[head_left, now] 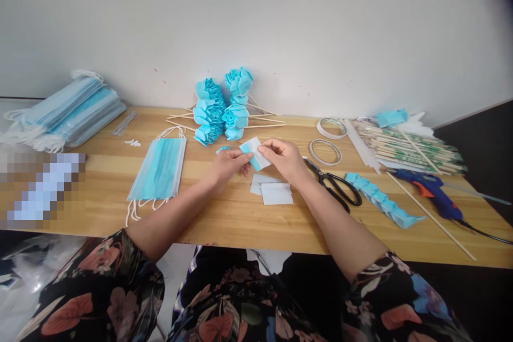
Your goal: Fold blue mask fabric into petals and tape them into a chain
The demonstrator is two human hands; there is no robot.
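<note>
Both hands meet over the middle of the wooden table. My left hand and my right hand pinch a small white and blue piece of mask fabric between their fingertips. Just below it, flat on the table, lie two or three similar white cut pieces. A whole blue face mask lies to the left of my left hand. Black scissors rest just right of my right wrist.
Blue fabric flowers on thin sticks stand behind the hands. A stack of masks sits far left. To the right are two tape rolls, a folded blue strip, packed chopsticks and a blue glue gun.
</note>
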